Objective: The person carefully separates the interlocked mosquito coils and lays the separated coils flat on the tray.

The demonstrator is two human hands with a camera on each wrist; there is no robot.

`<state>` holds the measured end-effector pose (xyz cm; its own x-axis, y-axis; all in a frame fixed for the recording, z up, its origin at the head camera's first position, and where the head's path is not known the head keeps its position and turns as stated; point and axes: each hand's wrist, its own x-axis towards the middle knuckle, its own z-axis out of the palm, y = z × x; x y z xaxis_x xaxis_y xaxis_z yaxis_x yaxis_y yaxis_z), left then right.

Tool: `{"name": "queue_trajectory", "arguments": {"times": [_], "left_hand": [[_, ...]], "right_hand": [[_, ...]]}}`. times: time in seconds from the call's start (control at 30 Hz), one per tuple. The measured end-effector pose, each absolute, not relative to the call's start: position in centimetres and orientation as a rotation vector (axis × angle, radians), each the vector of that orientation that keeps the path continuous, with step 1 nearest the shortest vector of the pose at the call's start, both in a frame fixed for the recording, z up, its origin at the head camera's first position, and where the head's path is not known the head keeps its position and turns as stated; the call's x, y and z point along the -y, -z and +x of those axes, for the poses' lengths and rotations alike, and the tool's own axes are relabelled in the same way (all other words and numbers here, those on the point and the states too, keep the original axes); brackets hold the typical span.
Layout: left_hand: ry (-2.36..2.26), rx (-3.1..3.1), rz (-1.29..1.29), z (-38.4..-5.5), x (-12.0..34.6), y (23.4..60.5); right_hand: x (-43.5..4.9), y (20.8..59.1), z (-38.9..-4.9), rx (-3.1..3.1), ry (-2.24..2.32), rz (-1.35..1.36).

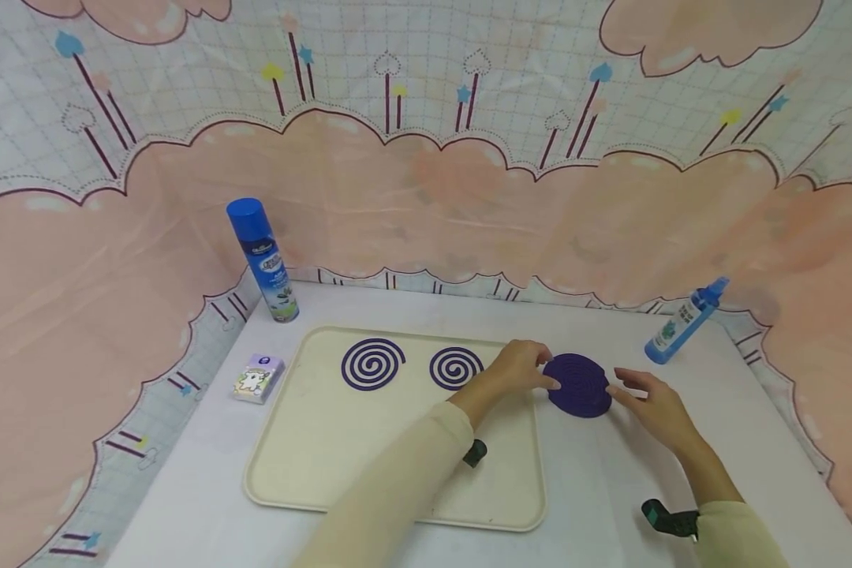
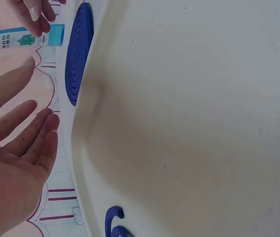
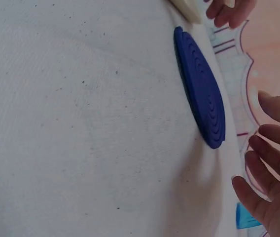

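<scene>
A dark blue-purple double mosquito coil (image 1: pixel 577 386), its spirals nested in a round disc, lies flat on the white table just right of the tray. My left hand (image 1: pixel 517 368) is at its left edge, over the tray's right rim, with fingers apart. On the other side, my right hand (image 1: pixel 652 406) has its thumb near the disc's right edge and its fingers spread. In both wrist views, the fingers of the left hand (image 2: pixel 21 143) and right hand (image 3: pixel 273 163) curve loosely, with a gap to the disc. Two separate single coils, a left one (image 1: pixel 372 364) and a right one (image 1: pixel 455 368), lie on the cream tray (image 1: pixel 390 465).
A blue spray can (image 1: pixel 263 260) stands behind the tray's left corner. Left of the tray is a small purple-and-white box (image 1: pixel 259 379). A blue spray bottle (image 1: pixel 685 321) stands at the back right. Patterned cloth (image 1: pixel 397 205) hangs behind the table.
</scene>
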<state>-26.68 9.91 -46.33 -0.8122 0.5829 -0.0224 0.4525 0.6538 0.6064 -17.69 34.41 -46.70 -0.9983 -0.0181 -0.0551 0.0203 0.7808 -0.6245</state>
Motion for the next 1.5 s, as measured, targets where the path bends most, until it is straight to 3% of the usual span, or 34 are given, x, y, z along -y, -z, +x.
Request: {"name": "queue_trajectory", "arguments": {"times": [0.7,1.5], "left_hand": [[-0.513,-2.832,0.729,-26.4,-13.1,47.8],[-0.498,-2.866,0.78,-26.6,-13.4,48.9]], "right_hand": [[-33.7,49.0,-17.9,-2.872,0.902,0.082],[-33.7,48.3,-18.4,-2.587,1.37,0.394]]}}
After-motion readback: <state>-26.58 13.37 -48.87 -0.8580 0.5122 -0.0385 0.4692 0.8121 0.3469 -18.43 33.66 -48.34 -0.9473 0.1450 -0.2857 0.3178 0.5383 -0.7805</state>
